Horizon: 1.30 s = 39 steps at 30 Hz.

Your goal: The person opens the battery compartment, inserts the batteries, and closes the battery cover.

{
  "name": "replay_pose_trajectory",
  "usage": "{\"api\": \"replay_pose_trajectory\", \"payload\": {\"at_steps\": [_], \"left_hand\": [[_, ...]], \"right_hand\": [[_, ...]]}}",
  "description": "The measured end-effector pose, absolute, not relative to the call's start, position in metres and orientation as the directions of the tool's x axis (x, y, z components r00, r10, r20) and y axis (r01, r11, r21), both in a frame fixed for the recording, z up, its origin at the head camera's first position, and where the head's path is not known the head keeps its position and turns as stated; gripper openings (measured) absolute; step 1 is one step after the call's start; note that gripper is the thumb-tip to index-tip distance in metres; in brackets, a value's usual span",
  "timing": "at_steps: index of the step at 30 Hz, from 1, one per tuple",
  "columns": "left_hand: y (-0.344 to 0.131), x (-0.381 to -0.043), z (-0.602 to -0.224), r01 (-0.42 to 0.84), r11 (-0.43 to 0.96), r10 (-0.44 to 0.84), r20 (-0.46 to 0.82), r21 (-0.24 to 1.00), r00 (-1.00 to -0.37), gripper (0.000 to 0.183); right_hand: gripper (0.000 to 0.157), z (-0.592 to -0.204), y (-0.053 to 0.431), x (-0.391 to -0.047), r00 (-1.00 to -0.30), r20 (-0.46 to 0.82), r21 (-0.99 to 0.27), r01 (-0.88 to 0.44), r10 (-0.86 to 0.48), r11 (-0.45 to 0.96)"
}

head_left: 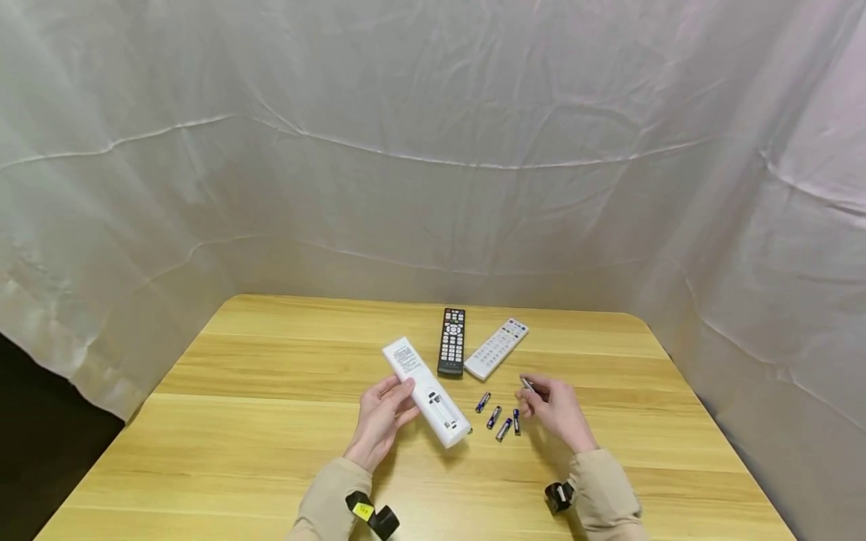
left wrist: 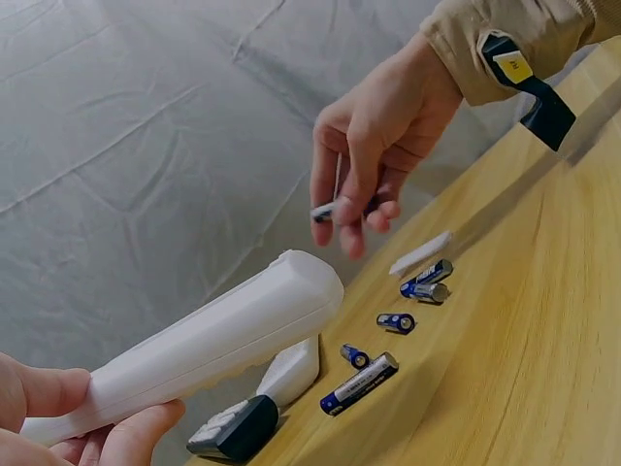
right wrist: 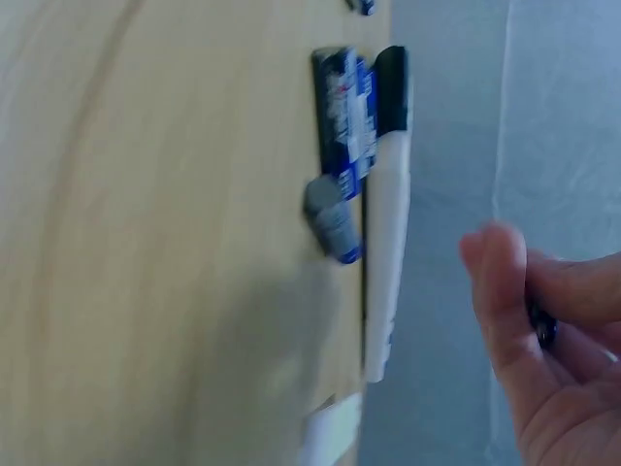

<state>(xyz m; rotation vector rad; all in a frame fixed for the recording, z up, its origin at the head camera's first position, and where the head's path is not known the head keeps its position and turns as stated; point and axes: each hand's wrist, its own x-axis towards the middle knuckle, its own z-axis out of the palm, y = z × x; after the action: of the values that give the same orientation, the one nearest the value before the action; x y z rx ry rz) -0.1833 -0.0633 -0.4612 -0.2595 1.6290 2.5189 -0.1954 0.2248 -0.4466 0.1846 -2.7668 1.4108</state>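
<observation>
My left hand (head_left: 379, 424) grips a white remote control (head_left: 425, 387) above the table, its back turned up toward the head camera. The battery compartment (head_left: 443, 410) in that back is uncovered, with metal contacts showing and no battery inside. To the right, my right hand (head_left: 556, 412) pinches a small battery (head_left: 527, 385) between thumb and fingers; in the left wrist view its silver end (left wrist: 322, 212) pokes out. Several blue and silver batteries (head_left: 495, 417) lie on the table between the two hands. A flat white piece (left wrist: 421, 253) lies beside them, below the right hand.
Behind the batteries, a black remote control (head_left: 451, 343) and a second white remote control (head_left: 497, 349) lie buttons up on the wooden table (head_left: 257, 421). A pale grey curtain (head_left: 433, 203) hangs around the table's back and sides.
</observation>
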Motion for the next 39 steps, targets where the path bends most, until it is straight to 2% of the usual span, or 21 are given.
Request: {"api": "replay_pose_trajectory", "payload": {"at_steps": [6,12,15,18,21,24,27,32,39], "left_hand": [[-0.061,-0.184,-0.459,-0.200,-0.419,0.018,-0.211,0.886,-0.977,0.056],[-0.060,-0.184,-0.457,-0.192,-0.431,0.019,-0.204,0.881,-0.979,0.055],[-0.060,-0.184,-0.457,-0.186,-0.436,0.021,-0.197,0.881,-0.980,0.056],[-0.061,-0.184,-0.456,-0.184,-0.438,0.020,-0.196,0.880,-0.981,0.055],[-0.061,-0.184,-0.456,-0.183,-0.441,0.015,-0.197,0.879,-0.980,0.055],[-0.061,-0.184,-0.456,-0.183,-0.444,0.014,-0.197,0.877,-0.980,0.056],[-0.061,-0.184,-0.456,-0.181,-0.446,0.018,-0.193,0.877,-0.981,0.057],[-0.061,-0.184,-0.456,-0.181,-0.446,0.021,-0.192,0.877,-0.981,0.057],[-0.061,-0.184,-0.457,-0.173,-0.453,0.020,-0.184,0.874,-0.983,0.055]], "right_hand": [[0.031,-0.439,0.211,-0.191,-0.985,0.146,-0.814,-0.170,-0.087,0.556],[0.033,-0.435,0.194,-0.185,-0.937,0.332,-0.629,-0.302,-0.104,0.716],[0.036,-0.434,0.188,-0.181,-0.916,0.363,-0.587,-0.365,-0.169,0.722],[0.041,-0.432,0.184,-0.179,-0.924,0.320,-0.630,-0.372,-0.208,0.682],[0.036,-0.432,0.179,-0.179,-0.920,0.326,-0.667,-0.387,-0.217,0.637],[0.022,-0.435,0.174,-0.179,-0.879,0.423,-0.649,-0.463,-0.219,0.603],[0.013,-0.438,0.168,-0.177,-0.813,0.534,-0.574,-0.550,-0.232,0.607],[0.015,-0.441,0.161,-0.173,-0.748,0.612,-0.465,-0.602,-0.256,0.649],[0.014,-0.439,0.155,-0.169,-0.726,0.610,-0.446,-0.646,-0.317,0.620]]}}
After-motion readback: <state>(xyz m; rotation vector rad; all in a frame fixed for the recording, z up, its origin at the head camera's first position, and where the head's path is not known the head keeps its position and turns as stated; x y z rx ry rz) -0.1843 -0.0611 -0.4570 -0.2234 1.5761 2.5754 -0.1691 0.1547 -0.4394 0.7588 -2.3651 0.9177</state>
